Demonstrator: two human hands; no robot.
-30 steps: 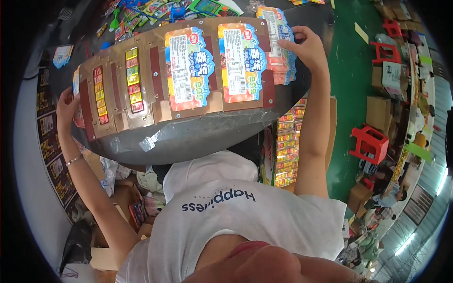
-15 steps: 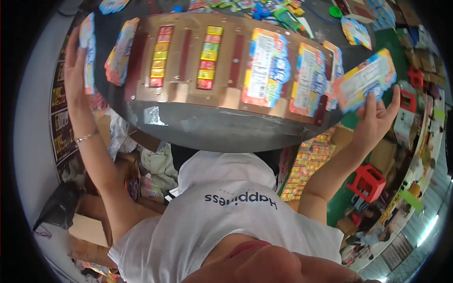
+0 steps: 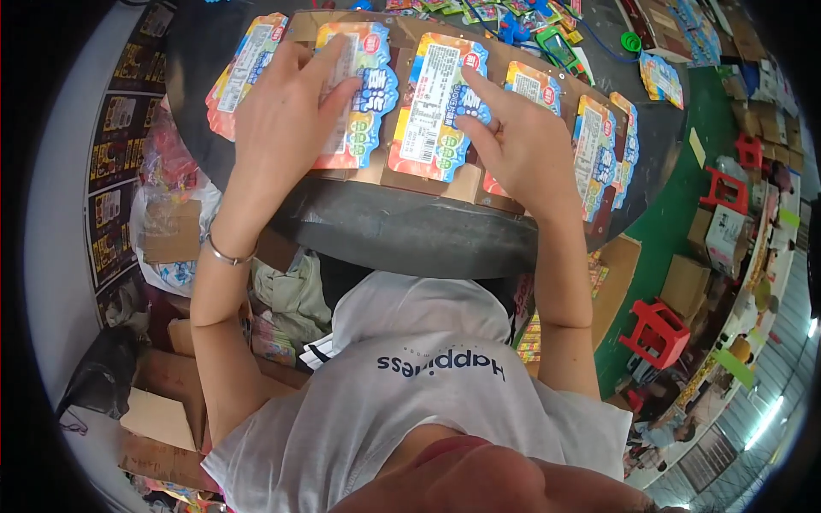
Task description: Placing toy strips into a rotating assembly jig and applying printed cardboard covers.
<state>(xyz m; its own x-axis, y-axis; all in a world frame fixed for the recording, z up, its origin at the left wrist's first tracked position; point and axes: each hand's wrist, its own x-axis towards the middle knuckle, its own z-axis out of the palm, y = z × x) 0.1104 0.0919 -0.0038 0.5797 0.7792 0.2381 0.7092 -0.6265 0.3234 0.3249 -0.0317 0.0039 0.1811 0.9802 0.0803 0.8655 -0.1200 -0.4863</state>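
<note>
Several colourful printed cards with wavy edges lie on a brown tray (image 3: 466,184) on a dark rounded tabletop. My left hand (image 3: 282,128) reaches over one card (image 3: 366,120); its thumb and index finger are spread on the card's face, the other fingers partly hidden. My right hand (image 3: 534,150) rests thumb and index finger, apart, at the right edge of another card (image 3: 428,111). Both cards lie face to the tray, with no grip around them that I can see. Candy rows are out of sight beneath the cards.
More cards lie at the left (image 3: 248,73) and right (image 3: 596,141) of the tray. Beyond are small toys and packets, a green toy (image 3: 558,50) and a green ring (image 3: 631,41). Red stools (image 3: 657,333) and cartons (image 3: 684,286) stand on the green floor.
Both hands have come inward from the far sides, bringing a card each to the middle of the tray. The two candy rows that showed are now covered by cards.
</note>
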